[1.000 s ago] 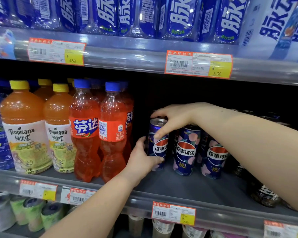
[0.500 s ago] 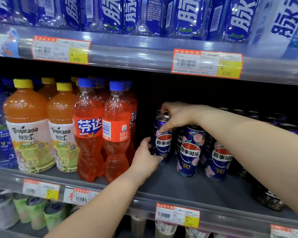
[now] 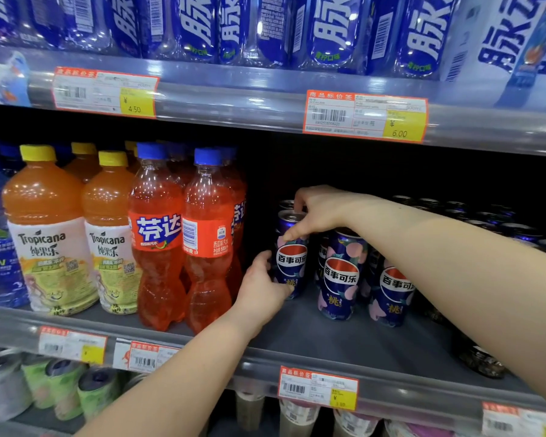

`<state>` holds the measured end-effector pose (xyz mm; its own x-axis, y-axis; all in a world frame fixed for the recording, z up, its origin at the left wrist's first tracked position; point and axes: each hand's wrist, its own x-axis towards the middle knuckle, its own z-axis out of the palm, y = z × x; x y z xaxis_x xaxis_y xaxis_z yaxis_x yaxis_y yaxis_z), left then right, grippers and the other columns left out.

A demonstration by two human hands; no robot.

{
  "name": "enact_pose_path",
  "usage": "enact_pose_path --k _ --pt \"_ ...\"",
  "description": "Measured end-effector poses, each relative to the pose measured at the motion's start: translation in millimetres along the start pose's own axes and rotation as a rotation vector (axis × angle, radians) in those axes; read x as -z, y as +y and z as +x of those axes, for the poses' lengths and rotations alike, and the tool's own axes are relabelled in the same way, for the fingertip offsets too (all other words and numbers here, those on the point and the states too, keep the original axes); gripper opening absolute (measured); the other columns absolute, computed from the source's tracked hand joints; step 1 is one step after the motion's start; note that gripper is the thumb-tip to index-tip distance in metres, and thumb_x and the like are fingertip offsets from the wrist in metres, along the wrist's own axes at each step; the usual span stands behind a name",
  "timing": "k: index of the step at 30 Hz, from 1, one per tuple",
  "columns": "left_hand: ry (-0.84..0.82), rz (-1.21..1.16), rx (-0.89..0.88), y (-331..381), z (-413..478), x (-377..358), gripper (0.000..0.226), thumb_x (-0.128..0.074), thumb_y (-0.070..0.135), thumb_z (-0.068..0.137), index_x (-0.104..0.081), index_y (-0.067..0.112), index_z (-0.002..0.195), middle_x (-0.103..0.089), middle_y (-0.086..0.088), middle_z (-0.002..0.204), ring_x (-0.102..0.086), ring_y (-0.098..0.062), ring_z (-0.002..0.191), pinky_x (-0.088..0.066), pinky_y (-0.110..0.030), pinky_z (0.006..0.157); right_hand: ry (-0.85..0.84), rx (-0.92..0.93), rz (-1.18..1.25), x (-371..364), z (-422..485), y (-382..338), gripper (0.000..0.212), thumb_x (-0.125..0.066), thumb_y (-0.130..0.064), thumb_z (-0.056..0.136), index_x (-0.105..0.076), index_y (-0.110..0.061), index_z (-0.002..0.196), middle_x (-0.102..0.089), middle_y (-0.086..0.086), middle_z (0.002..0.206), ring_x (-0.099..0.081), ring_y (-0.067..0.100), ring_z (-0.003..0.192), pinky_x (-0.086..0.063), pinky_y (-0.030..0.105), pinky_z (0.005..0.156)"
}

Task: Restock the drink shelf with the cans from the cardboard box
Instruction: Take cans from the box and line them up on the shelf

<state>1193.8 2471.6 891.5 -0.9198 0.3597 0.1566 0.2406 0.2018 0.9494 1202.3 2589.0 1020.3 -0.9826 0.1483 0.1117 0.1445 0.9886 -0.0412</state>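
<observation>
From the head view, the blue Pepsi can (image 3: 292,258) stands upright on the middle shelf (image 3: 328,345). It is just right of the red Fanta bottles (image 3: 208,241) and just left of two matching peach cans (image 3: 341,275).

The left hand (image 3: 262,290) grips the can low on its left side, its fingers (image 3: 260,258) curled round the body. The right hand (image 3: 320,212) comes in from the right and holds the can's top, its fingers (image 3: 300,197) bent over the rim and one digit down the front.

Orange Tropicana bottles (image 3: 48,234) stand further left. Blue-labelled bottles (image 3: 325,29) line the upper shelf, and orange-edged price tags (image 3: 364,116) sit on the shelf rails.
</observation>
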Motion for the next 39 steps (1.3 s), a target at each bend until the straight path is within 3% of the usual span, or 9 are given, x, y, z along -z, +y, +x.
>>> enact_pose_path --k 8,12,15,17,21,25,29,35,39 --pt "0.078 0.038 -0.057 10.4 -18.3 1.5 0.064 -0.071 0.013 0.079 -0.041 0.009 0.135 -0.049 -0.012 0.134 -0.05 -0.023 0.119 -0.041 -0.027 0.095 0.168 0.077 0.062 17.2 -24.1 6.3 0.05 -0.067 -0.045 0.078 -0.055 -0.018 0.118 -0.059 0.004 0.121 -0.057 0.021 0.105 -0.048 0.031 0.089" --pt "0.109 0.001 -0.082 19.1 -41.5 6.7 0.047 -0.07 0.013 0.079 -0.051 0.015 0.122 -0.057 -0.005 0.118 -0.059 -0.018 0.095 -0.051 -0.032 0.089 0.273 0.187 0.125 15.4 -57.0 2.7 0.04 -0.065 -0.039 0.081 -0.058 -0.021 0.116 -0.061 0.001 0.116 -0.057 0.018 0.103 -0.049 0.031 0.082" --pt "0.117 -0.036 -0.122 18.4 -66.2 18.2 0.038 -0.069 0.01 0.08 -0.052 0.018 0.113 -0.057 0.006 0.091 -0.055 -0.004 0.073 -0.048 -0.011 0.065 0.29 0.239 0.228 1.2 -87.1 -2.9 0.035 -0.063 -0.039 0.082 -0.058 -0.027 0.114 -0.055 -0.01 0.107 -0.056 0.012 0.102 -0.049 0.031 0.081" --pt "0.141 -0.002 -0.123 10.2 -84.2 31.2 0.034 -0.068 0.012 0.08 -0.054 0.023 0.109 -0.056 0.01 0.086 -0.053 -0.004 0.071 -0.046 -0.009 0.064 0.288 0.303 0.304 -12.3 -105.8 -9.4 0.031 -0.064 -0.039 0.081 -0.06 -0.029 0.11 -0.057 -0.015 0.102 -0.057 0.007 0.099 -0.048 0.029 0.089" --pt "0.205 0.077 -0.073 -17.6 -119.0 68.0 0.027 -0.07 0.02 0.078 -0.055 0.034 0.097 -0.056 0.009 0.085 -0.053 -0.005 0.068 -0.048 -0.025 0.074 0.162 0.394 0.401 -43.0 -134.7 -36.4 0.021 -0.063 -0.043 0.079 -0.052 -0.04 0.095 -0.056 -0.024 0.092 -0.054 -0.006 0.088 -0.042 0.011 0.077" --pt "0.247 0.325 -0.01 -51.5 -150.3 122.5 0.038 -0.067 0.027 0.079 -0.052 0.027 0.114 -0.05 0.008 0.091 -0.052 -0.01 0.072 -0.044 -0.021 0.07 0.006 0.468 0.362 -82.2 -143.2 -87.7 0.026 -0.06 -0.049 0.077 -0.049 -0.045 0.099 -0.054 -0.023 0.102 -0.055 0.003 0.099 -0.045 0.025 0.09" --pt "0.28 0.562 0.097 -92.6 -196.6 198.2 0.044 -0.063 0.035 0.083 -0.049 0.027 0.124 -0.049 0.009 0.104 -0.052 -0.008 0.09 -0.041 -0.019 0.079 -0.157 0.544 0.313 -125.7 -143.7 -162.5 0.039 -0.061 -0.045 0.082 -0.052 -0.033 0.119 -0.054 -0.017 0.108 -0.051 0.003 0.097 -0.042 0.02 0.087" --pt "0.347 0.649 0.36 -153.1 -290.0 338.0 0.04 -0.062 0.038 0.083 -0.055 0.024 0.119 -0.052 0.003 0.11 -0.055 -0.013 0.103 -0.043 -0.025 0.093 -0.37 0.613 0.297 -186.7 -140.5 -318.9 0.051 -0.058 -0.048 0.084 -0.044 -0.032 0.13 -0.049 -0.014 0.126 -0.05 0.005 0.113 -0.039 0.019 0.094" --pt "0.459 0.671 0.536 -191.1 -362.7 434.2 0.037 -0.062 0.04 0.079 -0.058 0.026 0.113 -0.051 0.006 0.1 -0.055 -0.016 0.109 -0.041 -0.02 0.088 -0.517 0.646 0.33 -224.8 -150.0 -435.9 0.072 -0.059 -0.063 0.074 -0.04 -0.031 0.135 -0.043 -0.01 0.14 -0.044 0.006 0.128 -0.036 0.019 0.1"
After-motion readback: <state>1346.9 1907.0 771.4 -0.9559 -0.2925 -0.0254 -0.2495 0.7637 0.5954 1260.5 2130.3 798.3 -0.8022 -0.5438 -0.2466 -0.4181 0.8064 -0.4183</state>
